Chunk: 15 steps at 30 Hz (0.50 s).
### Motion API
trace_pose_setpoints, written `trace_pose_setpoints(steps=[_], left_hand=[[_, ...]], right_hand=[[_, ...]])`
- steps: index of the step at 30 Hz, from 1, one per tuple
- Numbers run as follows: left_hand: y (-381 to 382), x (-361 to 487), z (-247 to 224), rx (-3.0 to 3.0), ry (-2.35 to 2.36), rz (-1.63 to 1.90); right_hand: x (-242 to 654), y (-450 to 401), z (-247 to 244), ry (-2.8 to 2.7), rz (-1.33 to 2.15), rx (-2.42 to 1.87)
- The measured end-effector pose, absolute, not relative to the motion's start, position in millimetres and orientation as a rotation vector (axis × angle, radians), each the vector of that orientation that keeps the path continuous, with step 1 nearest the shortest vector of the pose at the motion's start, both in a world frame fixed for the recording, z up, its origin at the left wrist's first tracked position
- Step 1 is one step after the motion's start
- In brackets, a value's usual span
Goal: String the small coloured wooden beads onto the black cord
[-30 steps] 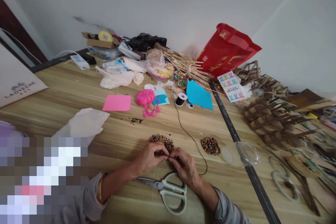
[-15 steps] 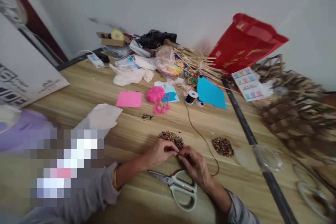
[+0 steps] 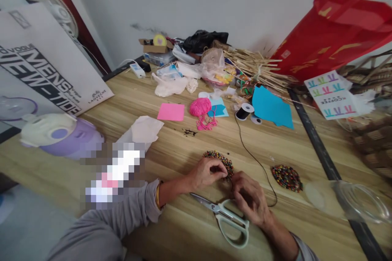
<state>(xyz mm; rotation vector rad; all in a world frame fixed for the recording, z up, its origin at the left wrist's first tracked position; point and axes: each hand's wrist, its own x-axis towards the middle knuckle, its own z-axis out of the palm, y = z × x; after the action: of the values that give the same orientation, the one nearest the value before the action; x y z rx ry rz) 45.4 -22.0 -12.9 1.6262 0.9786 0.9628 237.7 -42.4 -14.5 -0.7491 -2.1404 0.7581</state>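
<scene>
My left hand (image 3: pixel 207 173) is closed, thumb and forefinger pinched just in front of a pile of multicoloured beads (image 3: pixel 218 155). What it pinches is too small to tell. Close to its right, my right hand (image 3: pixel 250 199) has its fingers curled together. A black cord (image 3: pixel 255 155) runs from a spool (image 3: pixel 244 111) down to my right hand, where the fingers hide its end. Scissors with pale green handles (image 3: pixel 228 220) lie on the table below both hands, partly under the right one. A strung bundle of similar beads (image 3: pixel 287 178) rests farther right.
Pink yarn (image 3: pixel 200 107), a pink paper (image 3: pixel 170 112) and blue sheets (image 3: pixel 272 107) lie beyond the beads. Bags and straw strips (image 3: pixel 254 63) crowd the wall. A purple-and-white bottle (image 3: pixel 72 136) lies left; coiled clear tubing (image 3: pixel 367 203) is at right.
My hands have come slightly apart, the right one lower than the left. The whole view has turned left, so the table things appear farther right.
</scene>
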Motion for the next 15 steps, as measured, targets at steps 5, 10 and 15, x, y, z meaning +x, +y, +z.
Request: trace_pose_setpoints(steps=[5, 10, 15], left_hand=[[-22.5, 44.9, -8.5, 1.654, 0.873, 1.015], [-21.2, 44.9, -8.6, 1.663, 0.869, 1.008], [-18.6, 44.4, -11.1, 1.682, 0.955, 1.004]], right_hand=[[237.6, -43.2, -14.8, -2.028, 0.745, -0.810], [231.2, -44.9, -22.7, -1.905, 0.903, -1.097], [229.7, -42.0, -24.0, -1.780, 0.977, -1.142]])
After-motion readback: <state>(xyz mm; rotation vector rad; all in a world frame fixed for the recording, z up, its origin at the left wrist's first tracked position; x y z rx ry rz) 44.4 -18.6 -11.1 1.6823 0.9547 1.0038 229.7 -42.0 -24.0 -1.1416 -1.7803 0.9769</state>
